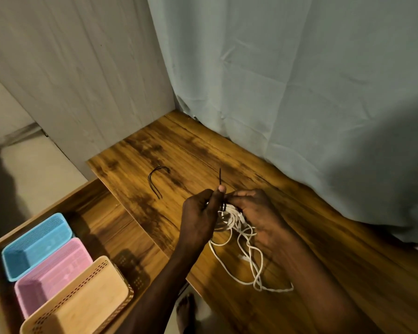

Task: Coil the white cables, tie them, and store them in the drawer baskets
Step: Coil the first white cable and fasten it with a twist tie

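Two hands meet above the tabletop's (287, 201) middle: the left hand (199, 216) pinches a black tie (220, 179) looped round a white cable coil (231, 216) that the right hand (258, 213) grips; loose cable (253, 268) trails toward the near edge.

Both forearms enter from the lower frame and meet at centre. Left hand (199, 213): thumb up, fingers curled, pinching. Right hand (258, 213): fingers curled in a grip, fingertips apparently touching the left's.
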